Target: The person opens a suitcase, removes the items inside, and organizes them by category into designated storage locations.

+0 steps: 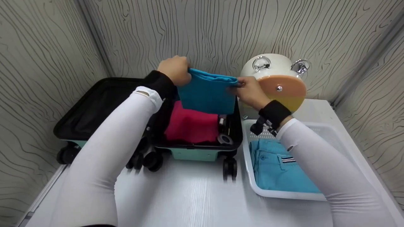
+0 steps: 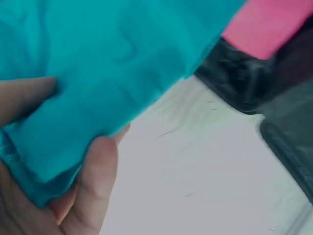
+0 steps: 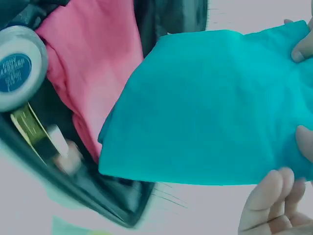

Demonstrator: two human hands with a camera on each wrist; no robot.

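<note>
We see both hands holding a folded teal cloth (image 1: 206, 94) up at centre frame, above the open suitcase (image 1: 151, 126). The left hand (image 1: 174, 70) pinches its upper left corner, the right hand (image 1: 249, 91) its upper right corner, fingers (image 2: 98, 171) curled round the fabric. Below it a pink garment (image 1: 191, 126) lies in the suitcase. At lower right a white basket (image 1: 331, 132) on the bench (image 1: 195, 195) holds blue shorts (image 1: 277, 170).

- Between my left hand (image 1: 173, 71) and right hand (image 1: 249, 91) hangs a folded cloth (image 1: 206, 91), above the open suitcase (image 1: 202, 151).
- Below it, a second cloth (image 1: 191, 126) lies inside.
- Under my right forearm, a basket (image 1: 249, 176) holds shorts (image 1: 277, 170).
</note>
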